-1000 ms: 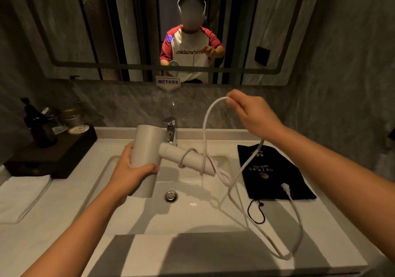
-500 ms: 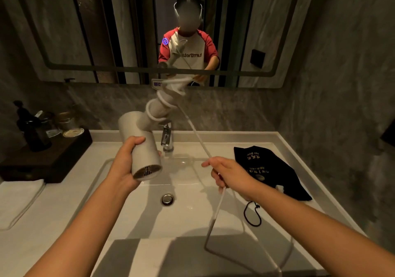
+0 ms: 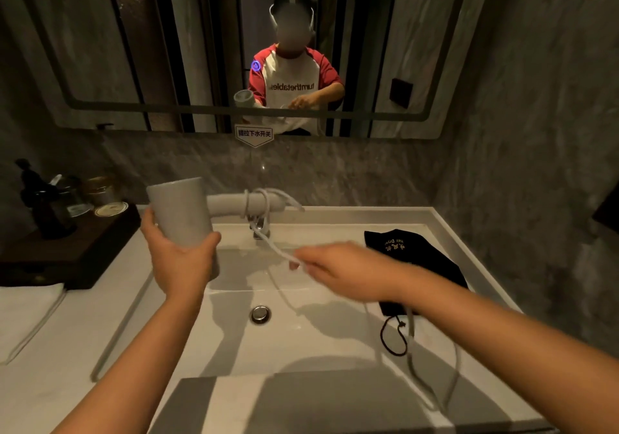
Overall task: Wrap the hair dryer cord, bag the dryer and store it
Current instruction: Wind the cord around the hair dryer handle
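Observation:
My left hand (image 3: 177, 259) grips the barrel of the pale grey hair dryer (image 3: 181, 212) above the sink, its handle pointing right with a few cord loops around it. My right hand (image 3: 338, 271) is closed on the white cord (image 3: 274, 244), which runs taut from the handle down to my fingers. The slack cord trails under my right forearm and loops over the counter's front right. The black drawstring bag (image 3: 412, 253) lies flat on the counter right of the basin, partly hidden by my right arm.
A white sink basin (image 3: 301, 343) with a drain lies below my hands, and its faucet (image 3: 259, 227) stands behind the dryer handle. A dark tray (image 3: 67, 249) with bottles and jars sits back left, a folded white towel (image 3: 26, 313) in front of it. A mirror hangs above.
The dryer handle swung from pointing up and away to pointing level to the right. My right hand stays low, drawing the cord across under the handle; more cord sits on the handle.

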